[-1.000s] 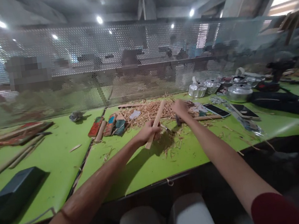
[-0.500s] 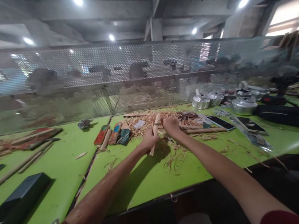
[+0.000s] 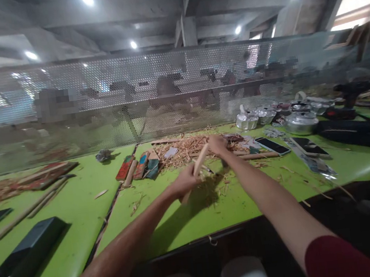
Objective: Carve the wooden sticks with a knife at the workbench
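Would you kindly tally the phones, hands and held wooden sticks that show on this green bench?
Phones lying face up at right: 2
Hands over the shavings: 2, left hand and right hand
Wooden stick in the left grip: 1
Total: 5

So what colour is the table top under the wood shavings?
Bright lime green table top, clearest in the head view, in front of the left hand.

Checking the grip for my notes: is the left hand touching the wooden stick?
Touching. The head view shows the left hand closed around the lower part of the wooden stick, which slants up out of the fist.
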{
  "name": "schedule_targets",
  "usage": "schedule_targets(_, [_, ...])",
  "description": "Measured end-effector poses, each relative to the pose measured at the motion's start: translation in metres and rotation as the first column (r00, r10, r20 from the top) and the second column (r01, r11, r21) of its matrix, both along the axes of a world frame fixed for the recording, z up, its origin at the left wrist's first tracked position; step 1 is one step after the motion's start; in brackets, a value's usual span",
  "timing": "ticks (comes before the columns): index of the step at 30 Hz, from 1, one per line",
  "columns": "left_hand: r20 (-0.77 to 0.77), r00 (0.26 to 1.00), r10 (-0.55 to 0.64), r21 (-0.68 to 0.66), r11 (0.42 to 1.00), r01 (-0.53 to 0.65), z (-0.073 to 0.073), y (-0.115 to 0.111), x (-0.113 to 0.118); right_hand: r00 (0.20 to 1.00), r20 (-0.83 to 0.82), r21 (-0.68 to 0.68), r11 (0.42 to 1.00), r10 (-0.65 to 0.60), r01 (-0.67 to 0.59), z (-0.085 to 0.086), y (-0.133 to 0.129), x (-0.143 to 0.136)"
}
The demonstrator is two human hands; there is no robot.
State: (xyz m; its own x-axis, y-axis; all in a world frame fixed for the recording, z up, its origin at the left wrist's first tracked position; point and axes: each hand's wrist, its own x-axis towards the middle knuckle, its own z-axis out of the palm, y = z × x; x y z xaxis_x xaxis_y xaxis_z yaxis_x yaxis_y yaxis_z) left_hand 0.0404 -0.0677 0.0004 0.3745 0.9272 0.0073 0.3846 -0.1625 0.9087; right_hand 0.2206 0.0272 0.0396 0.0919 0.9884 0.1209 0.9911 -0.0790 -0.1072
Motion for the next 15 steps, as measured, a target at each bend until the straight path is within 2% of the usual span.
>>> schedule_targets(1, [0.008,1.0,-0.016,-0.002,1.0,0.016,0.001,-0.005,0.0,0.999,-0.003,-0.004,0.999,-0.048,0.048,0.001,0.001,0.008])
schedule_targets(2, [0.034,0.999,0.018,-0.005,1.0,-0.018,0.002,-0.008,-0.002,0.997,-0.005,-0.007,0.997,-0.083,0.083,0.001,0.002,0.016])
schedule_targets(6, [0.006,0.976,0.219,-0.04,0.975,-0.218,0.005,0.002,-0.009,0.993,-0.031,0.026,0.993,-0.111,0.112,-0.002,-0.002,0.025])
schedule_targets(9, [-0.026,0.97,0.241,-0.046,0.969,-0.242,0.002,0.017,-0.008,1.0,-0.01,0.071,0.997,-0.023,0.024,-0.005,-0.011,0.01])
schedule_targets(13, [-0.006,0.975,0.223,0.014,0.975,-0.223,-0.006,0.036,0.005,0.981,0.059,0.04,0.981,0.185,-0.187,-0.012,-0.026,-0.016])
schedule_targets(15, [0.029,0.974,0.223,0.035,0.974,-0.224,-0.01,0.045,0.009,0.967,0.08,0.027,0.969,0.242,-0.245,-0.016,-0.03,-0.022])
